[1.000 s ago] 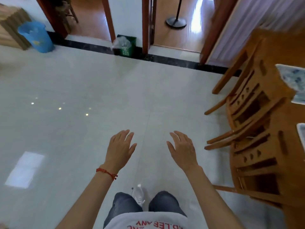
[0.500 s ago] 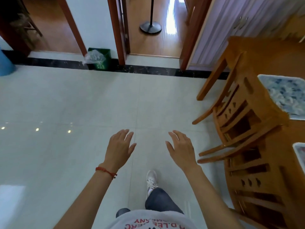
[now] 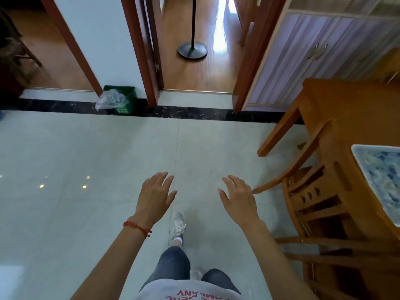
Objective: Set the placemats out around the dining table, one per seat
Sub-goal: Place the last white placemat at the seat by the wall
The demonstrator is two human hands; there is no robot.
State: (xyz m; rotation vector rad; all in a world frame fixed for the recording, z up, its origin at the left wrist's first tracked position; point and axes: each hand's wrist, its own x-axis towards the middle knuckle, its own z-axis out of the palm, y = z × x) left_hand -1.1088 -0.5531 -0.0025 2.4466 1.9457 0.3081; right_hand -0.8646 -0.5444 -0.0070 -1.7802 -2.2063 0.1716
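Observation:
A blue-and-white patterned placemat [image 3: 383, 178] lies on the wooden dining table [image 3: 355, 113] at the right edge of the view, partly cut off. My left hand [image 3: 154, 195] and my right hand [image 3: 239, 200] hover palm-down over the tiled floor, fingers spread, holding nothing. Both are left of the table, apart from it. A wooden chair [image 3: 311, 191] is tucked under the table's near side, just right of my right hand.
A second wooden chair [image 3: 337, 256] stands at lower right. A green bin with a plastic bag [image 3: 118, 100] sits by the wall ahead. A doorway holds a black floor-stand base [image 3: 192, 50]. A lilac cabinet [image 3: 313, 55] lines the wall behind the table. Pale tiled floor stretches left.
The view has swung right and forward as I walk; the doorway, bin and table have come closer. One foot has stepped ahead. Both hands stay spread and empty.

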